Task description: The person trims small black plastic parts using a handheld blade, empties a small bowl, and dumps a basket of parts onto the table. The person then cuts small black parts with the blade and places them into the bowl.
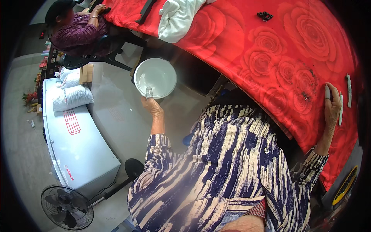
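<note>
My left hand [154, 107] grips the near rim of a round white bucket [145, 73], its thumb over the edge and wrapped in something greyish. The bucket is off to the left of the table, its open top toward me; its inside looks bare white. On the red rose-patterned tablecloth [216, 46], my right hand [332, 105] rests with fingers stretched out and a pale cover on one fingertip. Right beside it lies a thin white pen-like tool [341, 110]. Another white tool [349, 91] lies a little farther right. Dark crumbs [307, 94] are scattered left of that hand.
A white cloth [176, 19] and a small black cluster [264, 16] lie on the table's far part. Another person [79, 31] sits at the far left on a dark chair [96, 56]. A white chest freezer [83, 131] bearing white sacks [73, 98] and a black fan [66, 207] stand left.
</note>
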Tool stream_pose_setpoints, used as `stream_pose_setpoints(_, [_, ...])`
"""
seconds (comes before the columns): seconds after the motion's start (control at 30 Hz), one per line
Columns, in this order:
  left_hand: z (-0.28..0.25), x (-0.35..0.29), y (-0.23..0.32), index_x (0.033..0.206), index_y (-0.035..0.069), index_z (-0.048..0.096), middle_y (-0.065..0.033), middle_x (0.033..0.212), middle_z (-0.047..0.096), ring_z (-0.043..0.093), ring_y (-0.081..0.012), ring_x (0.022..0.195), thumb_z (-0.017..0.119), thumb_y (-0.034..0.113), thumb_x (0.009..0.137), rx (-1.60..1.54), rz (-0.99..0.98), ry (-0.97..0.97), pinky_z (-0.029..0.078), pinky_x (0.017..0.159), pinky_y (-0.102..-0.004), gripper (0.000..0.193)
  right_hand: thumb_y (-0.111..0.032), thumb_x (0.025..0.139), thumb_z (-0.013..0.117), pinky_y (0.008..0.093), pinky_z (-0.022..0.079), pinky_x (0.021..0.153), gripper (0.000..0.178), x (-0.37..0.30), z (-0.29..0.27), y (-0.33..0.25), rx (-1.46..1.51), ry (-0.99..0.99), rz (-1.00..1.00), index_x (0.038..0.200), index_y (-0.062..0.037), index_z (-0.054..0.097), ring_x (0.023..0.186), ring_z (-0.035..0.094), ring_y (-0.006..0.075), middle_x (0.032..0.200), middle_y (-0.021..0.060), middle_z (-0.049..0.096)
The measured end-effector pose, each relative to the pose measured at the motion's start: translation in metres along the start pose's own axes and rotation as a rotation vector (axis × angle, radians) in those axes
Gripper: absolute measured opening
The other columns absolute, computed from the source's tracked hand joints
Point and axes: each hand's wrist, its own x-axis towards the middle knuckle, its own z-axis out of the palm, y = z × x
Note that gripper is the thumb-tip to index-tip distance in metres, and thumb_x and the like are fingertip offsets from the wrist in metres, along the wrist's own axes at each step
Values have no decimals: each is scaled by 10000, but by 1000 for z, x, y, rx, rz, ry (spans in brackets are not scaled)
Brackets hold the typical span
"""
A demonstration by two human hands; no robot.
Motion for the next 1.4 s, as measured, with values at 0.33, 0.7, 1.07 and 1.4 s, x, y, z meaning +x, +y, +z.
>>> stream_pose_setpoints(0.33, [7, -13, 17, 1060, -52, 520, -91, 965, 584, 556, -155, 896, 701, 262, 776, 30, 297, -138, 446, 811, -281, 460, -70, 894, 521, 266, 434, 807, 191, 0, 1, 0, -9, 1, 16, 1051, 14, 590, 890, 575, 156, 940, 82, 621])
stream_pose_setpoints(0.7, [-17, -16, 48, 1225, 22, 452, -116, 1209, 506, 514, -234, 1086, 510, 220, 869, -421, 103, -135, 427, 929, -406, 412, -37, 828, 555, 307, 460, 762, 183, -1, -6, -19, 63, 35, 75, 998, 16, 597, 860, 607, 214, 924, 138, 625])
stream_pose_setpoints(1.07, [134, -110, 154, 1307, -40, 317, -140, 1212, 482, 496, -240, 1123, 686, 235, 803, -292, 511, -983, 427, 933, -348, 682, -85, 795, 595, 365, 445, 655, 103, 1, -5, -31, 111, 131, 66, 878, -27, 607, 762, 584, 289, 782, 116, 596])
stream_pose_setpoints(1.4, [210, -185, 174, 1135, -19, 477, -148, 1068, 516, 545, -314, 981, 792, 307, 608, -146, 1682, -1057, 476, 795, -380, 696, -114, 803, 590, 377, 446, 678, 111, 1, -9, -25, 101, 110, 78, 871, -29, 611, 765, 579, 300, 807, 121, 602])
